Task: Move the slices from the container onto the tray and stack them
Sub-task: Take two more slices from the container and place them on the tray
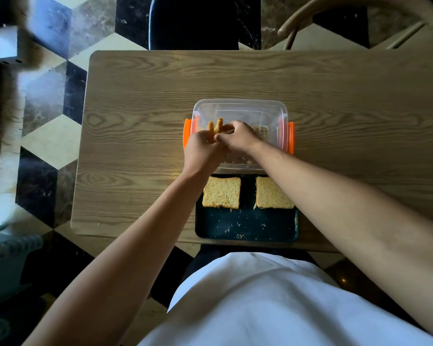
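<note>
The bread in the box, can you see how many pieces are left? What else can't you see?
- Slices in the container, head view: two stand on edge; both hands cover the rest, so no count.
- Right slice on the tray: the right forearm hides its corner.
- Whether each tray slice is one or a stack: the top-down view cannot tell.
- Chair: cut off by the top edge.
</note>
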Motion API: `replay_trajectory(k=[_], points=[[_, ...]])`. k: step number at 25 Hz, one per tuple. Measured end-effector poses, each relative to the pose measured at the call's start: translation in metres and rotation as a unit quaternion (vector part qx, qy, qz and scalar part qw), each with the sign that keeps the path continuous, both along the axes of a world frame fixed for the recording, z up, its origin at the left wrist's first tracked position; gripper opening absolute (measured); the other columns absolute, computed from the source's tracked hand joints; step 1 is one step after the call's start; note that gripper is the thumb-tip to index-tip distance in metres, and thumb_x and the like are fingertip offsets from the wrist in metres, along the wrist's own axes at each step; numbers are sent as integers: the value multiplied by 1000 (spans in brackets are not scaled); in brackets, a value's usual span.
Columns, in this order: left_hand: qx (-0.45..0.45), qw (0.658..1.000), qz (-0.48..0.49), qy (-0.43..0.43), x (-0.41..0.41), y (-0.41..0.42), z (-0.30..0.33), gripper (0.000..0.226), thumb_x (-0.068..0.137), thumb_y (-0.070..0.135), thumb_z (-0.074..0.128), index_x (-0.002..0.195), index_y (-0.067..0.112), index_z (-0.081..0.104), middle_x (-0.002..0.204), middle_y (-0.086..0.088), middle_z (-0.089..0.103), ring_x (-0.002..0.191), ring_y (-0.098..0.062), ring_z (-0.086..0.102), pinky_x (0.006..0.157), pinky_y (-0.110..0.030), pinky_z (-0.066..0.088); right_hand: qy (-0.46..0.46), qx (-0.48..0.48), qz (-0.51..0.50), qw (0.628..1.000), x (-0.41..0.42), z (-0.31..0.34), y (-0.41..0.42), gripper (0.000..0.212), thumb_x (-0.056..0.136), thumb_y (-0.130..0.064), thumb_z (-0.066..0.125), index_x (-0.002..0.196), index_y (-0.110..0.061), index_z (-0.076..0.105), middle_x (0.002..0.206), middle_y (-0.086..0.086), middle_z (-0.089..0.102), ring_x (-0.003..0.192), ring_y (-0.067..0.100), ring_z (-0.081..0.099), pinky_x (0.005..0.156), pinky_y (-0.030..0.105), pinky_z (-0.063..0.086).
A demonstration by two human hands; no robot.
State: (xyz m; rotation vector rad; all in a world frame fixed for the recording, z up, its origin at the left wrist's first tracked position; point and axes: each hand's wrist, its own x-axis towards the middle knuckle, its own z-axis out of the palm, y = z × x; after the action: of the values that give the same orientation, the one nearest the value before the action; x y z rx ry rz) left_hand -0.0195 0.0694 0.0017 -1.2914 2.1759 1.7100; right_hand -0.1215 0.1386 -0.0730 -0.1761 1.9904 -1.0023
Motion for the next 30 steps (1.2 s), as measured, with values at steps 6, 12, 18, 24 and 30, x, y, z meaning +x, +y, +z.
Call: replay_trajectory(k=[6, 12, 18, 24, 30], points=[[-229, 951, -197, -67, -20, 4, -14, 18, 83, 15, 61, 93, 0, 64, 88, -20, 71, 85, -38, 66, 83, -49, 55, -89, -42, -48, 994, -1, 0, 7, 23, 89, -36, 60, 79, -15, 60, 65, 7, 61, 53, 21, 59, 49, 32, 50], [-370, 875, -300, -84, -27, -3, -32, 40, 82, 14, 74, 112, -4, 54, 105, -29, 62, 106, -44, 57, 83, -49, 49, -69, -3, -58, 996, 0, -9, -2, 21, 87, -23, 50, 70, -14, 58, 53, 9, 57, 47, 25, 55, 48, 32, 45], [-415, 852, -303, -102, -32, 0, -43, 42, 86, 2, 63, 124, 1, 46, 106, -28, 63, 98, -47, 63, 69, -49, 52, -8, 52, -24, 998, -3, -12, 6, 20, 94, -13, 50, 97, -5, 69, 81, 13, 69, 69, 31, 67, 63, 39, 58], [-388, 895, -214, -57, -29, 1, -32, 32, 85, -4, 54, 116, -1, 47, 95, -26, 67, 80, -43, 65, 58, -40, 38, 110, 74, 8, 991, -2, 18, 18, 22, 92, -22, 59, 108, -6, 62, 97, 8, 64, 87, 27, 62, 68, 31, 46], [-311, 947, -30, 76, 0, -14, 13, 45, 71, 7, 59, 115, 16, 53, 96, 4, 73, 84, -22, 69, 72, -33, 51, 173, -35, -86, 981, 10, 77, 70, 17, 83, -25, 63, 91, -10, 60, 78, -2, 65, 74, 24, 62, 56, 31, 46]])
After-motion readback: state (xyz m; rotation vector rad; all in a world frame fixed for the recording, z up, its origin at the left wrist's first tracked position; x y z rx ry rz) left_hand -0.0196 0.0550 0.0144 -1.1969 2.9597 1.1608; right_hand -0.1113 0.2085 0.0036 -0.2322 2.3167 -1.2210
